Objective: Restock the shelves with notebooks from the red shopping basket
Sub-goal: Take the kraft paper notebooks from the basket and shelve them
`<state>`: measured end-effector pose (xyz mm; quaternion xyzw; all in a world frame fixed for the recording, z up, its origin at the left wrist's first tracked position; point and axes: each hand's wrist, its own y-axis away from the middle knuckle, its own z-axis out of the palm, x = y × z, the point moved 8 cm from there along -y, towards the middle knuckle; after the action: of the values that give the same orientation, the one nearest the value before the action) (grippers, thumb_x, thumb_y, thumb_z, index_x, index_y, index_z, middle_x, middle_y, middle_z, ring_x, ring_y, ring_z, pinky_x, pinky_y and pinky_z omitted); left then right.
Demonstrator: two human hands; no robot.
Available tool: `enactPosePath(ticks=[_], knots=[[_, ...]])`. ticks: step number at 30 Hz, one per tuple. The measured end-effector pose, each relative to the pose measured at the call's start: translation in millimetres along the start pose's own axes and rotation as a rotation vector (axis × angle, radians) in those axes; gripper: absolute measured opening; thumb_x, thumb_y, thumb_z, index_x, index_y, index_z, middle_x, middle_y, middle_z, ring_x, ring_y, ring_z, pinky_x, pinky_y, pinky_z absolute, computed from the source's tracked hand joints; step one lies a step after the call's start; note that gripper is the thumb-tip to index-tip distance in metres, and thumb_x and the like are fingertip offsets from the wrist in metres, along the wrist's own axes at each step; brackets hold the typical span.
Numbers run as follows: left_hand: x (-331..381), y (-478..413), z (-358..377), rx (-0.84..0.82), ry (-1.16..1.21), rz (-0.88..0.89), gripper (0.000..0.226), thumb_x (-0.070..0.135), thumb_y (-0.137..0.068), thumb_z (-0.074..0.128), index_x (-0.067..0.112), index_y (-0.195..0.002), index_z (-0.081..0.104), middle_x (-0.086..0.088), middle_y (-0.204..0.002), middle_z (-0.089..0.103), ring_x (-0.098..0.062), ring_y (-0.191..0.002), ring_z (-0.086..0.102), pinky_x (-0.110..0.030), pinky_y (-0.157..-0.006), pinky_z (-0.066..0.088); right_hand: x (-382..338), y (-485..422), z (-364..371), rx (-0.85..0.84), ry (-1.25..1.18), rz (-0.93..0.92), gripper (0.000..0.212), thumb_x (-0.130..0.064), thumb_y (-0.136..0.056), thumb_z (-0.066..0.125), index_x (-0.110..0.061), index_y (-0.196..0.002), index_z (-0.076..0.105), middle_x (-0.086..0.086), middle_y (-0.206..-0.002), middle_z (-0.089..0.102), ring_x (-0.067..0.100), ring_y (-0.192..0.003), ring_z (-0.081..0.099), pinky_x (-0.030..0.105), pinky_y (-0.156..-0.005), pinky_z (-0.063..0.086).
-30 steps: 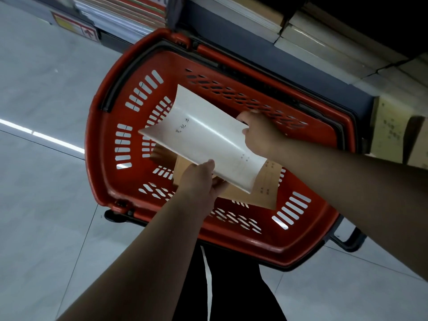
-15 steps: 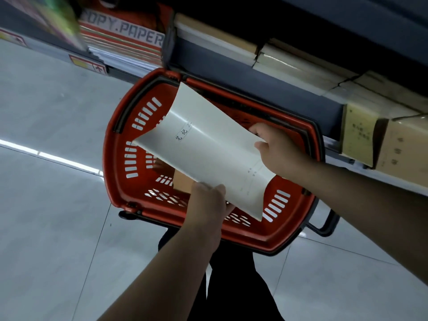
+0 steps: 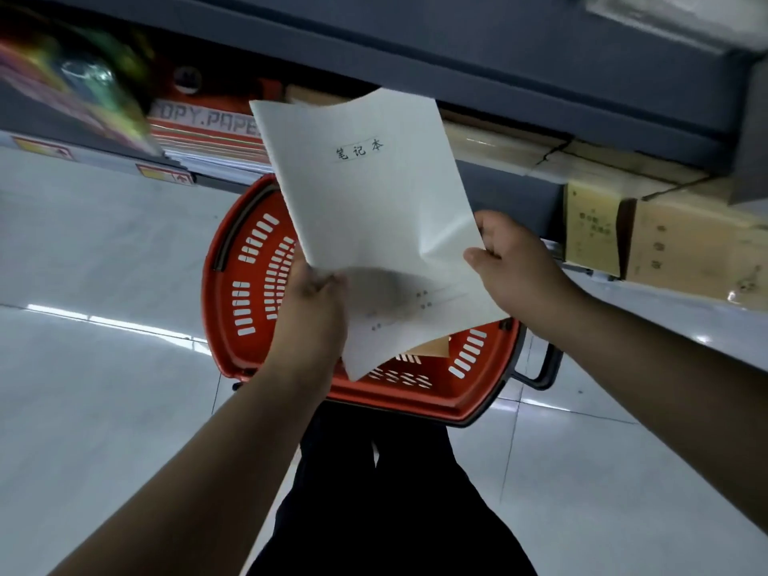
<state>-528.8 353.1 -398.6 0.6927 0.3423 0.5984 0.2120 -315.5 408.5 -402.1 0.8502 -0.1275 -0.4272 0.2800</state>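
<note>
Thin white soft-cover notebook (image 3: pixel 374 218) held up over the red plastic shopping basket (image 3: pixel 245 284), both hands on it. Left hand (image 3: pixel 309 301) pinches the lower left edge, thumb on the cover; its fingers are behind the pages and cannot be seen. Right hand (image 3: pixel 513 259) grips the right edge, thumb on top, fingers curled under; the cover creases beside the thumb. The notebook sags and curves, top edge reaching up in front of the dark grey shelf edge (image 3: pixel 498 56).

Hidden: most of the basket's inside is covered by the notebook. Only a corner of a tan kraft-paper notebook (image 3: pixel 432 349) shows in the basket below the white one; how many lie there cannot be told. Basket's dark handle (image 3: pixel 540 367) sticks out on the right, partly cut by the basket rim. Upper left is motion-blurred, a smear of colourful packaging (image 3: pixel 75 76), contents unreadable.

Writing: printed label on the white cover reads "笔记本". Lower cover has small printed form lines, too blurred to read. Red-and-white ream stack (image 3: pixel 203 135) on the low shelf shows "OPY.PAPE", the rest hidden behind the notebook. Brown cardboard boxes (image 3: pixel 685 247) on the shelf at right carry small dark characters, not legible. Yellow-red price-rail stickers (image 3: pixel 164 174), text not legible.

Pale glossy tiled floor (image 3: pixel 104 388) below; person's dark trousers (image 3: pixel 386 492) at bottom centre.
</note>
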Motion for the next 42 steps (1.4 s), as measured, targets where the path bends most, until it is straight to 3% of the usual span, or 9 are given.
enactPosePath(ticks=[8, 11, 13, 16, 20, 25, 29, 35, 42], knots=[[42, 24, -14, 0.016, -0.086, 0.091, 0.027, 0.019, -0.101, 0.051, 0.035, -0.123, 0.052, 0.027, -0.098, 0.054, 0.002, -0.088, 0.05, -0.019, -0.066, 0.036, -8, 50, -14, -0.025, -0.117, 0.083, 0.032, -0.01, -0.1, 0.047, -0.026, -0.127, 0.053, -0.017, -0.114, 0.062, -0.01, -0.094, 0.057, 0.007, -0.069, 0.04], [49, 35, -22, -0.011, -0.081, 0.101, 0.034, 0.014, -0.1, 0.049, 0.039, -0.123, 0.053, 0.022, -0.109, 0.059, -0.006, -0.101, 0.053, -0.028, -0.08, 0.04, -14, 67, -15, -0.058, -0.14, 0.097, 0.025, -0.011, -0.1, 0.047, -0.033, -0.112, 0.051, -0.029, -0.094, 0.055, -0.025, -0.076, 0.052, -0.001, -0.058, 0.039], [55, 42, -26, -0.02, -0.07, 0.101, 0.036, 0.013, -0.1, 0.049, 0.043, -0.119, 0.053, 0.017, -0.117, 0.061, -0.014, -0.11, 0.053, -0.036, -0.086, 0.039, -19, 77, -15, -0.061, -0.176, 0.099, 0.027, -0.01, -0.099, 0.048, -0.035, -0.107, 0.052, -0.026, -0.097, 0.059, -0.018, -0.084, 0.055, 0.006, -0.07, 0.043], [68, 49, -36, 0.02, -0.066, 0.125, 0.028, 0.013, -0.098, 0.052, 0.034, -0.115, 0.057, 0.019, -0.101, 0.061, -0.017, -0.105, 0.056, -0.037, -0.084, 0.044, -27, 89, -19, -0.023, -0.231, 0.107, 0.031, -0.009, -0.098, 0.05, -0.038, -0.107, 0.054, -0.023, -0.104, 0.063, -0.006, -0.1, 0.059, 0.02, -0.087, 0.045], [99, 55, -38, -0.001, -0.081, 0.228, 0.031, 0.007, -0.096, 0.051, 0.027, -0.118, 0.061, 0.024, -0.09, 0.062, 0.015, -0.075, 0.057, -0.008, -0.062, 0.045, -42, 98, -30, 0.041, -0.262, 0.094, 0.031, -0.011, -0.098, 0.051, -0.033, -0.12, 0.056, -0.012, -0.117, 0.066, 0.005, -0.11, 0.06, 0.029, -0.097, 0.046], [135, 71, -42, -0.033, -0.099, 0.318, 0.04, 0.005, -0.097, 0.049, 0.031, -0.125, 0.053, 0.022, -0.09, 0.065, 0.008, -0.08, 0.06, -0.017, -0.071, 0.045, -66, 113, -49, 0.118, -0.273, 0.063, 0.027, -0.014, -0.099, 0.051, -0.027, -0.122, 0.058, -0.013, -0.114, 0.069, 0.007, -0.105, 0.064, 0.037, -0.098, 0.05], [159, 91, -48, -0.057, -0.084, 0.382, 0.047, 0.0, -0.096, 0.045, 0.033, -0.13, 0.044, 0.019, -0.09, 0.069, 0.012, -0.079, 0.061, -0.022, -0.08, 0.048, -90, 134, -69, 0.163, -0.311, 0.001, 0.024, -0.012, -0.099, 0.05, -0.034, -0.104, 0.059, -0.018, -0.1, 0.071, -0.002, -0.088, 0.067, 0.024, -0.075, 0.05], [192, 125, -56, -0.076, -0.027, 0.433, 0.04, -0.002, -0.094, 0.047, 0.023, -0.124, 0.044, 0.021, -0.093, 0.064, 0.018, -0.074, 0.059, -0.006, -0.064, 0.046, -119, 168, -93, 0.236, -0.393, -0.043, 0.027, -0.009, -0.099, 0.05, -0.024, -0.118, 0.062, -0.01, -0.104, 0.073, 0.007, -0.095, 0.069, 0.034, -0.088, 0.054], [225, 165, -70, -0.103, -0.012, 0.426, 0.049, -0.007, -0.089, 0.047, 0.026, -0.126, 0.05, 0.012, -0.104, 0.064, 0.003, -0.089, 0.062, -0.015, -0.067, 0.05, -145, 214, -115, 0.343, -0.504, -0.065, 0.03, -0.005, -0.098, 0.049, -0.026, -0.11, 0.066, -0.002, -0.105, 0.073, 0.015, -0.097, 0.07, 0.038, -0.089, 0.055]])
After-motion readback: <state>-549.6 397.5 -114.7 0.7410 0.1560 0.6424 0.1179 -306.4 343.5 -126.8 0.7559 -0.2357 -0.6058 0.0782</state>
